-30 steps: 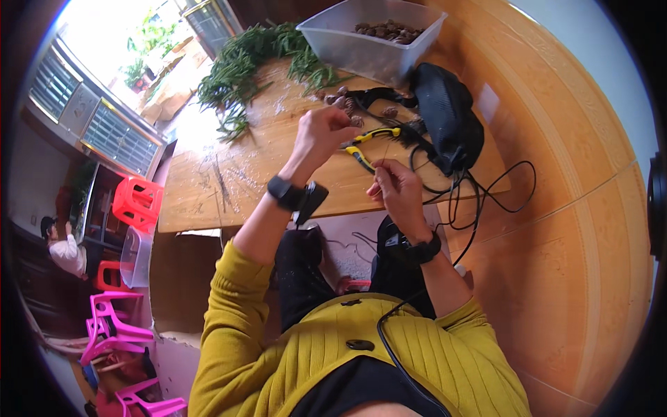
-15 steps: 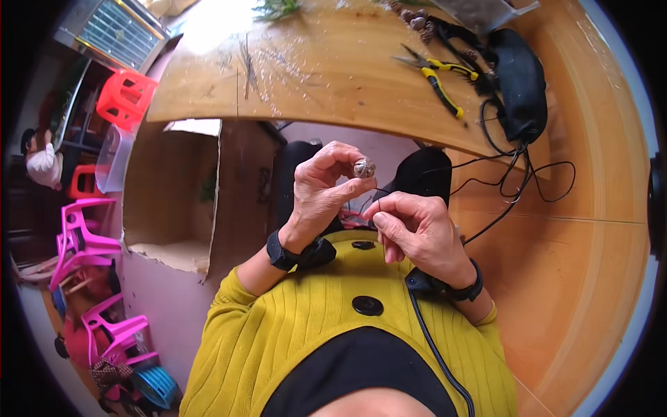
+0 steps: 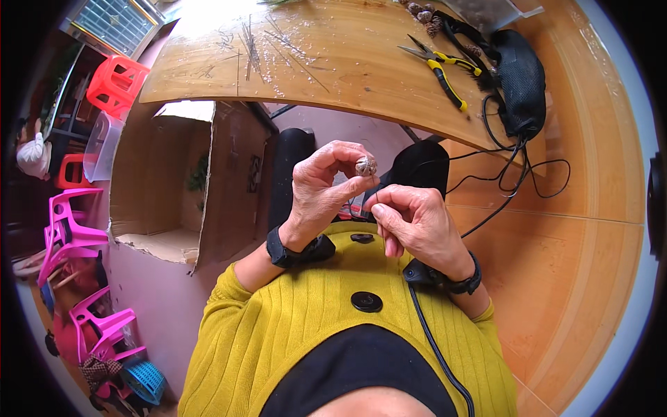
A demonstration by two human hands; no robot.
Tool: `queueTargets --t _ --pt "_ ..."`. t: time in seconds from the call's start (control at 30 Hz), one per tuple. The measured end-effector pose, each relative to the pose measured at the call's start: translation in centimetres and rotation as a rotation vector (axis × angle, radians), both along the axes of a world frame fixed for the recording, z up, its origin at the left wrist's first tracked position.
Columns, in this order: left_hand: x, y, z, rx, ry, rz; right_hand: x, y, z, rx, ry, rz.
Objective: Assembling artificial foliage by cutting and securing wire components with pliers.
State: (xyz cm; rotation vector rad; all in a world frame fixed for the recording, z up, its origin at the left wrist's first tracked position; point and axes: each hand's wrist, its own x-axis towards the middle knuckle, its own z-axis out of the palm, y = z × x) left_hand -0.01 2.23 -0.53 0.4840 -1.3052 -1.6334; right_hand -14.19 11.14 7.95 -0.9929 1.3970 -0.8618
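Above my lap, my left hand point(image 3: 318, 191) pinches a small whitish-brown pine cone point(image 3: 365, 166) between thumb and fingertips. Just to the right and a little lower, my right hand point(image 3: 418, 226) has thumb and forefinger pressed together on a thin dark wire point(image 3: 377, 197) that runs down from the pine cone. How the wire is fastened is hidden by my left fingers. Both hands are close together, short of the table's near edge.
On the wooden table point(image 3: 354, 69) lie loose thin wires point(image 3: 253, 55), white flecks, yellow-black pliers point(image 3: 445, 75), several pine cones point(image 3: 425, 15) and a black pouch point(image 3: 521, 83) with trailing cables. At left stands an open cardboard box point(image 3: 156, 191); pink stools point(image 3: 73, 222) are beyond it.
The whole view has shifted slightly, so the table and box sit higher or further left in it. Both hands keep nearly the same pose, still on the pine cone and wire.
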Motion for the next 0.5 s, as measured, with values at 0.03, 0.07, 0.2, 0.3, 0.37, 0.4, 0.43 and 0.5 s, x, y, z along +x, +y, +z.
queueTargets --t 0.03,0.07,0.2,0.3,0.37,0.4,0.43,0.5 --pt "-0.08 0.0 -0.05 -0.049 -0.018 0.012 -0.09 0.04 -0.04 0.0 -0.004 -0.007" --pt "-0.18 -0.07 -0.11 -0.05 -0.02 0.008 -0.18 0.04 -0.1 -0.002 -0.009 -0.015" --pt "-0.49 -0.28 -0.26 -0.171 -0.07 0.021 -0.47 0.01 -0.28 -0.001 -0.015 -0.036" --pt "-0.6 -0.39 -0.02 -0.357 -0.15 0.091 -0.54 -0.11 -0.35 -0.013 0.009 -0.038" --pt "-0.64 -0.57 -0.02 -0.386 -0.159 0.093 -0.55 -0.22 -0.35 -0.045 0.058 -0.028" --pt "-0.67 -0.65 -0.04 -0.417 -0.167 0.097 -0.57 -0.26 -0.34 -0.042 0.057 -0.029" --pt "-0.68 -0.7 -0.06 -0.447 -0.174 0.102 -0.57 -0.3 -0.34 -0.054 0.081 -0.025" --pt "-0.66 -0.74 -0.13 -0.457 -0.186 0.102 -0.56 -0.39 -0.31 -0.078 0.13 -0.016"
